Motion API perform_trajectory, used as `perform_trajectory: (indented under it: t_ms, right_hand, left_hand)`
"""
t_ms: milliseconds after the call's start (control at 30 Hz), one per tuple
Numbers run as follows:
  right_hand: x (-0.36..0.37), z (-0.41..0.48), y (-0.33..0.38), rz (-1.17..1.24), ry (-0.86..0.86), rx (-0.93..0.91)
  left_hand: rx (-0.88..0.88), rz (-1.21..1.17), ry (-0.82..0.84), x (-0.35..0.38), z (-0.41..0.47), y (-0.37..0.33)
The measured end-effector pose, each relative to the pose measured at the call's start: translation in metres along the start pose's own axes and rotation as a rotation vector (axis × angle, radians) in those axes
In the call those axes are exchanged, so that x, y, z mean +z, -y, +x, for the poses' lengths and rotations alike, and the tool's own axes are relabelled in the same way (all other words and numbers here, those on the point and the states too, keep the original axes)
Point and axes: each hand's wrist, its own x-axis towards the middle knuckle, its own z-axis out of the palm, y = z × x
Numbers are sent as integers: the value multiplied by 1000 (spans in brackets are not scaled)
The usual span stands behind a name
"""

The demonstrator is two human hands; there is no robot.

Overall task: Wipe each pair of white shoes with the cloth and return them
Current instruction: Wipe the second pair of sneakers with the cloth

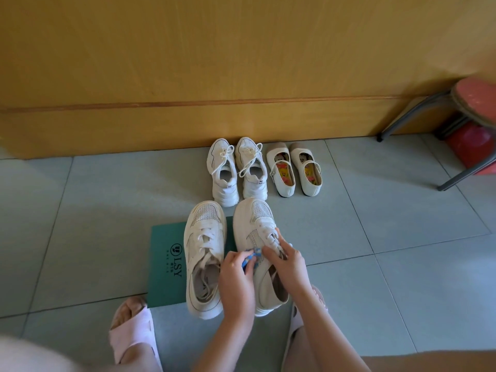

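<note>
A pair of white mesh sneakers stands on a green card [166, 264] on the tiled floor. The left sneaker [205, 253] rests untouched. My right hand [288, 261] grips the laces and tongue of the right sneaker [252, 218], holding it steady. My left hand [236, 280] grips a blue patterned cloth [253, 254] and presses it against that sneaker's inner side, near the laces. Most of the cloth is hidden under my fingers.
Against the wooden wall panel stand a pair of white laced trainers [236, 170] and a pair of cream strap flats [294, 170]. A red stool [475, 103] with grey metal legs is at the far right. My feet in pink slippers [134, 331] flank the near sneakers.
</note>
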Motion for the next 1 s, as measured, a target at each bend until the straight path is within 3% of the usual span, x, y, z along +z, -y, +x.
perform_trajectory:
  t_ms: [400,767,1000]
  right_hand:
    - [5,0,0,-38,-20,23]
    - [12,-1,4,-123,-23,7]
    - [11,-2,5,-131,-16,15]
  left_hand:
    - [7,-97,50,-10,-39,17]
    - [63,53,124,-15,-65,34]
    - [-2,-2,195,-28,-75,28]
